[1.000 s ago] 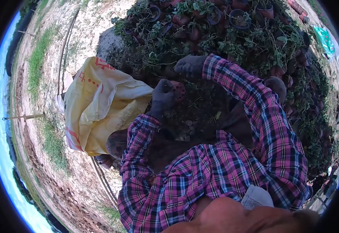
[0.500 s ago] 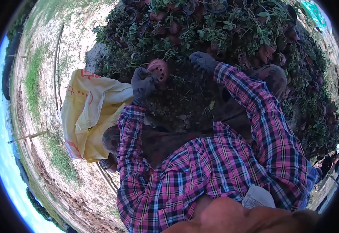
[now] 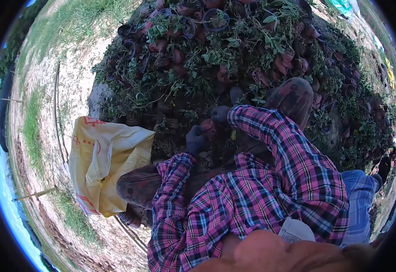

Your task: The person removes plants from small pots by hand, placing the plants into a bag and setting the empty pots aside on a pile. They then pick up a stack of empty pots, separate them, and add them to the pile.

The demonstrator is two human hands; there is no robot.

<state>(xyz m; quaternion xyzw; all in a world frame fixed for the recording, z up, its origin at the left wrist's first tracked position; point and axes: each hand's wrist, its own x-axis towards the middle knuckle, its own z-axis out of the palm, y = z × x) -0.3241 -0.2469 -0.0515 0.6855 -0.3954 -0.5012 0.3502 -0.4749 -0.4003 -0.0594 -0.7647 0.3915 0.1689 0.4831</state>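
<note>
A small reddish-brown plastic plant pot [image 3: 209,128] is between my two gloved hands, low over dark soil in front of my lap. My left hand [image 3: 196,139], in a dark grey glove, is closed on the pot's left side. On its upper right side my right hand [image 3: 221,114], gloved alike, is closed against the pot, with its fingertips partly hidden. What the pot contains cannot be made out.
A large heap of similar pots [image 3: 216,19] with wilted green plants rises ahead and to the right. A yellow-white woven sack [image 3: 109,158] stands open beside my left knee. Pale ground with grass [image 3: 32,120] and a thin pipe [image 3: 56,104] lies left.
My left hand has brought the pot down and right, nearer my lap. My right hand has come down from the plants to meet it. The view has shifted, showing more of the heap.
</note>
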